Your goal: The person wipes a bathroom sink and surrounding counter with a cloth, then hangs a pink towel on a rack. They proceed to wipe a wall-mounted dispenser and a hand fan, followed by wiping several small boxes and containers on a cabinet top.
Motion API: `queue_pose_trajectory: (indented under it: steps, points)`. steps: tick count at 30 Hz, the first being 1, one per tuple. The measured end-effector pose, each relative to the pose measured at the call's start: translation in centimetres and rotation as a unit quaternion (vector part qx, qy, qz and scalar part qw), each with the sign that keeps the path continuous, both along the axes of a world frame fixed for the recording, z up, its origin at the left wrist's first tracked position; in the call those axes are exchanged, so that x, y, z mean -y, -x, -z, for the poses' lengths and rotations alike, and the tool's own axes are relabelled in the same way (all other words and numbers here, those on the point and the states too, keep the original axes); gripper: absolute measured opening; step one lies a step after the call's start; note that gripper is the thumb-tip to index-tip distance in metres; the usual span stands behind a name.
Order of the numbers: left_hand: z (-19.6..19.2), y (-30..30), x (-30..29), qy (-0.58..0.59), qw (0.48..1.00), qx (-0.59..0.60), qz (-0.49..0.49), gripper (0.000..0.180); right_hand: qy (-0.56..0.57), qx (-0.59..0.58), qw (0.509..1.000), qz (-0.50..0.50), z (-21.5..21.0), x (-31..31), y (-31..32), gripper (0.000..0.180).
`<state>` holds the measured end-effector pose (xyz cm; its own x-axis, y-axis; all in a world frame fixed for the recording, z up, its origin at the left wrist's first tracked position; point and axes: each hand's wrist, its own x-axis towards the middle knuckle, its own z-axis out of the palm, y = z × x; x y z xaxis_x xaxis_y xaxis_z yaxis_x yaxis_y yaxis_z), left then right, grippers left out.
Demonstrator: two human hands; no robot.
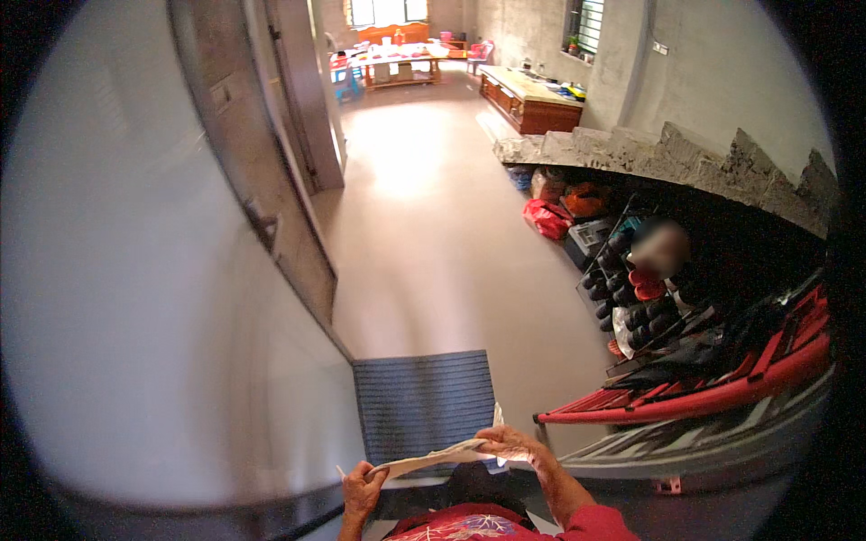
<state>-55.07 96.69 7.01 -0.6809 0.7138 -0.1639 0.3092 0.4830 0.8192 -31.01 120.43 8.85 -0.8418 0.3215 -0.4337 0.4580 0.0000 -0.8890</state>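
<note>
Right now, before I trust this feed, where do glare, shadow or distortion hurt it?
Head view: glare whitens the floor ahead and the far window; deep shadow hides detail beneath the stairs; a round blur sits near the shoes; the brown door looks bent; the left hand, right hand and pale strip look fairly clear.

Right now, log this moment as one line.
left hand: grips pale cloth; right hand: grips same cloth; cloth: stretched between hands; mat: on floor

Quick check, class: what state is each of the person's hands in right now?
Left hand: closed, holding a pale strip near its left end.
Right hand: closed, holding the same strip.
</note>
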Motion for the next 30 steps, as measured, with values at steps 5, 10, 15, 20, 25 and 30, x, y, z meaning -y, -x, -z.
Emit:
queue_pose_trajectory:
  steps: [5, 10, 15, 20, 25, 30]
  points:
    - [-0.7, 5.6, -11.5, -0.011, 0.996, 0.042, 0.081, 0.031, 0.026, 0.075, 0.996, 0.038, -0.9, -10.4, 2.3, 0.029]
    - [-1.2, 10.6, -24.6, 0.127, 0.946, 0.003, 0.297, 0.029, 0.014, 0.061, 0.993, 0.099, -3.6, -23.8, 4.2, 0.027]
    - [-0.7, 16.1, -34.8, 0.146, 0.96, -0.129, 0.203, 0.032, 0.047, 0.052, 0.985, 0.158, -6.5, -35.6, 7.8, 0.022]
    - [-1.2, 23.6, -44.4, 0.021, 0.998, 0.002, 0.055, 0.033, -0.095, -0.048, 0.972, 0.212, -7.6, -48.7, 13.4, 0.02]
    - [-1.4, 30.2, -57.2, -0.226, 0.896, 0.355, -0.138, 0.006, -0.161, 0.037, 0.981, 0.106, -5.5, -58.6, 17.9, 0.019]
    - [-1.4, 38.0, -71.5, -0.309, 0.867, 0.371, -0.121, 0.006, -0.212, 0.061, 0.963, 0.152, -4.6, -69.3, 23.6, 0.012]
